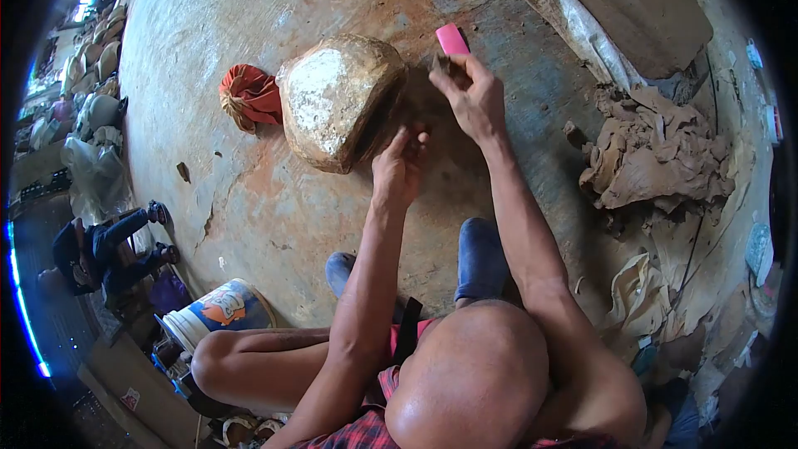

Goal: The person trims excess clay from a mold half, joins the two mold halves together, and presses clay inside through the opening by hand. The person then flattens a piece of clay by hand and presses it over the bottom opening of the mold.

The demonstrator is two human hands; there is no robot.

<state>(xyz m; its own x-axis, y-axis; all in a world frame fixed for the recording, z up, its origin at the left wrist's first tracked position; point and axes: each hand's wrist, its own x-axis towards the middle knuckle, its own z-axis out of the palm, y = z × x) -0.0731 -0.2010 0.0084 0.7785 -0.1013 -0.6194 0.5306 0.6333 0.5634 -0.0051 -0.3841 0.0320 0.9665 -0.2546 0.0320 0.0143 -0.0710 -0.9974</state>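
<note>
Left hand (pixel 399 173) forward, loosely curled — right hand (pixel 474 106) farther out, in a pinch.

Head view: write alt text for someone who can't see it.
A bare left hand is beside a rounded, white-patched brown form on a floor; the right hand, near a pink object, apparently pinches a dark scrap. A red cloth bundle lies left of the form, brown clay far right.

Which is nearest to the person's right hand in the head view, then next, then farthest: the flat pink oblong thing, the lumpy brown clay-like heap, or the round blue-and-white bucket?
1. Flat pink oblong thing: just beyond the right hand.
2. Lumpy brown heap: to its right.
3. Blue-and-white bucket: lower left.
</note>
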